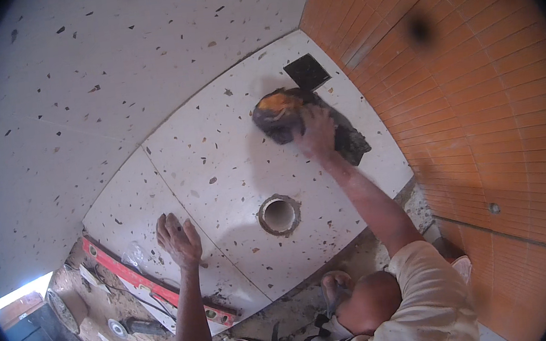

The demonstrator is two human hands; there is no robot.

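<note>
So the right hand (316, 132) is on a grubby black bundle with an orange patch (280, 111), upper middle of the frame, fingers bent over it; can't tell if it's gripped or just pressed. The bundle's right by a black square drain cover (307, 72). Left hand (179, 240) is empty, left of centre, thumb out, over the speckled terrazzo slabs (220, 176); can't tell if it touches. There's a round pipe opening (279, 216) near the middle and a red spirit level (144, 277) lower left.
</note>
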